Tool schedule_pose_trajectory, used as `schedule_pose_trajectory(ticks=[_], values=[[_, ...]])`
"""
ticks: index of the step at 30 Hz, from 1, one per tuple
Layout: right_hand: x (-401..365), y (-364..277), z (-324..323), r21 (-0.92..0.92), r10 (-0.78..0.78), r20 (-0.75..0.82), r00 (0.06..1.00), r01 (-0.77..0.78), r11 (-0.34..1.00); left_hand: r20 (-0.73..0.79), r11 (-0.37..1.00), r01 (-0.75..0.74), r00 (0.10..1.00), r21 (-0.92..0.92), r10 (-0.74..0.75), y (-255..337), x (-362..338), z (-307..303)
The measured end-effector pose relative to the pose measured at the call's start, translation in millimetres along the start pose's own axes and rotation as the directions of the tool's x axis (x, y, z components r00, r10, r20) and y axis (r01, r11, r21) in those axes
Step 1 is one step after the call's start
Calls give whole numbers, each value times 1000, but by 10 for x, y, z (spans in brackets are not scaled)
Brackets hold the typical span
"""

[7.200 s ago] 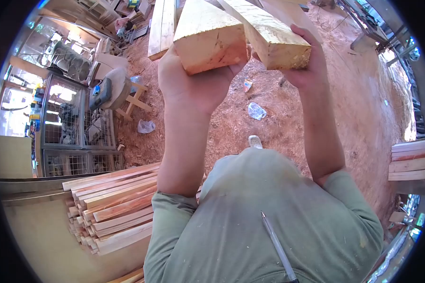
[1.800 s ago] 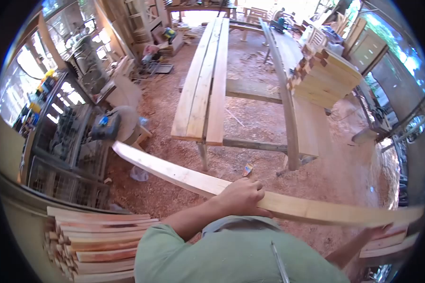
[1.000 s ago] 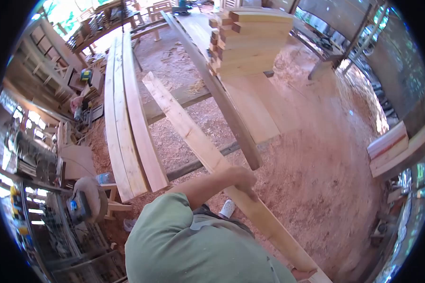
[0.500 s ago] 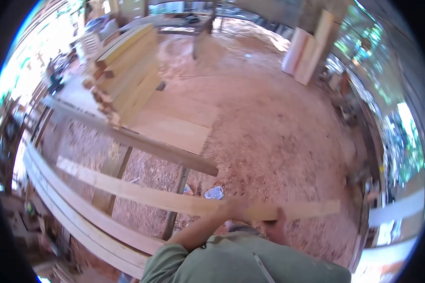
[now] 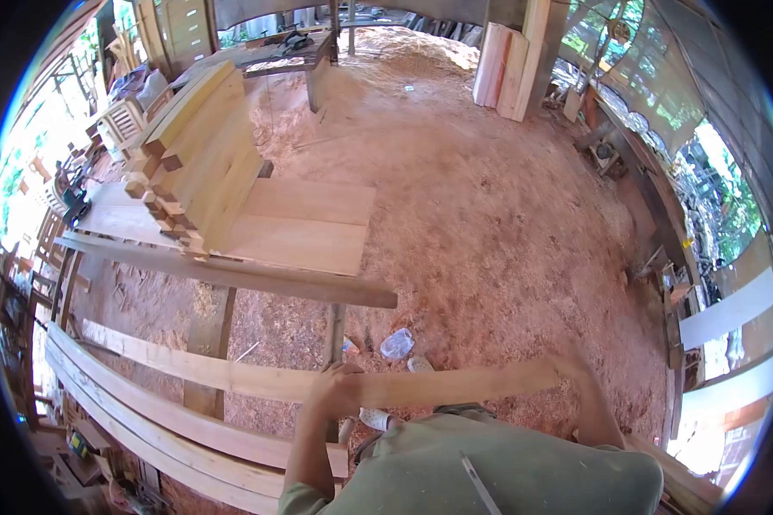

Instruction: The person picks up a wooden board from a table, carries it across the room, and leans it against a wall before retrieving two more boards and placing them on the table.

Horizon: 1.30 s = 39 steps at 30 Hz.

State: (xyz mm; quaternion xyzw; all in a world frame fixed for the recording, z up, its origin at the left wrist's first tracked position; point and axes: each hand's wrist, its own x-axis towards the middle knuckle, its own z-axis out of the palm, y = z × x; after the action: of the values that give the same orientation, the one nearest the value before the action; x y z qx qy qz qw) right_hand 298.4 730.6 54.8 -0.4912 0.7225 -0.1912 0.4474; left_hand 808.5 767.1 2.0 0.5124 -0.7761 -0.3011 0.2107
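Observation:
A long pale plank (image 5: 455,385) lies crosswise in front of my body, its left part reaching over toward the beams at the lower left. My left hand (image 5: 338,390) is closed around the plank near its middle. At the plank's right end my right hand (image 5: 567,364) grips it, somewhat blurred. Beneath the plank, on the ground, are a clear plastic bag (image 5: 397,344) and part of a shoe (image 5: 419,365).
A stack of notched timbers (image 5: 202,163) and flat boards (image 5: 305,232) rest on a workbench with a front beam (image 5: 232,273). Long beams (image 5: 172,416) lie at the lower left. Upright boards (image 5: 505,73) lean on a post. Sawdust covers the ground (image 5: 489,232).
My right hand has moved right to the plank's end, and my left hand has moved left along it. The camera view has shifted, and both feet now show more.

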Motion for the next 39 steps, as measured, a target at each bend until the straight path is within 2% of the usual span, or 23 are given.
schedule_pose_trajectory(ticks=[1, 2, 3, 4, 7, 8, 11, 13, 15, 17, 19, 21, 23, 24, 26, 27, 29, 31, 33, 35, 37, 38, 39], values=[[48, -32, -76, -179, 96, 27, 995, -89, 980, -49, 999, 2, 999, 46, 0, 57, -41, -90], [149, 108, -87, -197, 86, 46, 995, -75, 977, -67, 999, 25, 998, 42, -22, 20, -59, -89], [240, 357, -45, 93, 140, 93, 986, -149, 985, -121, 998, -7, 992, 70, 16, -31, -80, -36], [288, 555, -73, 345, 182, 163, 970, -229, 910, -191, 996, -20, 981, 90, 37, -28, -120, 35], [405, 644, -108, 366, 52, 152, 987, -105, 925, -155, 1000, 16, 988, 1, -15, 18, -121, -66], [443, 571, -58, 355, 60, 160, 985, -114, 928, -139, 1000, 24, 990, 7, -23, -26, -168, -2], [438, 399, 277, 372, 131, 173, 976, -188, 909, -262, 986, 165, 953, 17, -155, -86, -199, 129], [406, 408, 590, 409, 185, 183, 966, -246, 879, -232, 993, 115, 966, -10, -114, -159, -197, 140], [373, 381, 912, 443, 207, 218, 954, -286, 850, -182, 986, 165, 969, -11, -164, -294, -237, -38], [362, 444, 1184, 502, 217, 290, 932, -341, 795, -17, 890, 456, 890, -4, -456, -467, -312, -188], [355, 382, 1565, 504, 203, 398, 895, -398, 767, -180, 869, 488, 864, 79, -469, -699, -517, -351], [328, 279, 2016, 483, 182, 516, 837, -460, 745, -157, 756, 641, 767, 134, -623, -872, -675, -637], [315, 116, 2484, 441, 154, 624, 766, -508, 740, -263, 657, 735, 676, 166, -689, -1271, -868, -735], [285, 25, 2706, 413, 141, 674, 725, -529, 741, -267, 656, 736, 674, 167, -689, -1321, -966, -843], [224, -183, 3089, 343, 105, 781, 616, -563, 752, -470, 605, 770, 619, 203, -629, -1308, -1193, -993], [117, -324, 3252, 337, 105, 788, 607, -567, 752, -472, 596, 777, 612, 205, -635, -1279, -1251, -991], [-117, -599, 3522, 263, 209, 651, 730, -475, 840, -483, 545, 820, 553, 172, -679, -1212, -1272, -988], [-136, -578, 3786, 239, 196, 631, 750, -429, 871, -488, 518, 842, 519, 151, -702, -1111, -1305, -915], [-128, -584, 3955, 208, 185, 609, 771, -380, 901, -535, 551, 822, 535, 148, -654, -976, -1359, -784], [-160, -681, 4032, 133, 195, 755, 626, -437, 889, -585, 544, 835, 485, 89, -649, -965, -1402, -542], [-95, -779, 3951, 9, 122, 958, 260, -453, 891, -754, 704, 708, 491, 53, -437, -836, -1483, -249], [-75, -783, 3850, -16, 151, 954, 260, -459, 889, -746, 702, 712, 482, 27, -460, -723, -1556, -47], [-101, -873, 3720, -24, 108, 977, 184, -409, 912, -817, 731, 667, 337, -143, -467, -515, -1669, 94]])
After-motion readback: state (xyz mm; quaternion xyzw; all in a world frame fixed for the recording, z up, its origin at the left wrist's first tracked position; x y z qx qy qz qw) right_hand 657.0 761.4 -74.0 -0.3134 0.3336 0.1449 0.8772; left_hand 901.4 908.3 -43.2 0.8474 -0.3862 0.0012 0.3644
